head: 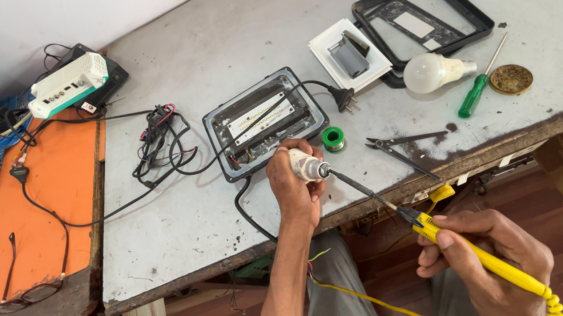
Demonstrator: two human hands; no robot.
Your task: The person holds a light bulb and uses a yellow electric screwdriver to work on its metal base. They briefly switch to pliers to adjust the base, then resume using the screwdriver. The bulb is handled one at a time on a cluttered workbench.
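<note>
Tabletop (181, 223) grey, stained, wood-edged, orange bench left, red plank floor. Left hand (295, 189) grips small white bulb base (308, 167) at front edge; right hand (491, 264) pinches yellow soldering iron (487, 261), tip touching base.

free: bare bench (181, 223) front-left | blocked: wire tangle (160, 142), lamp housing (264, 121), solder spool (334, 138), pliers (400, 149)

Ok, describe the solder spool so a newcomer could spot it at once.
Start at the grey workbench and find the open dark lamp housing near its middle. Just off the housing's lower right corner, beside the left hand, sits the solder spool: a small green ring, unlike the long green-handled screwdriver farther right.
</note>
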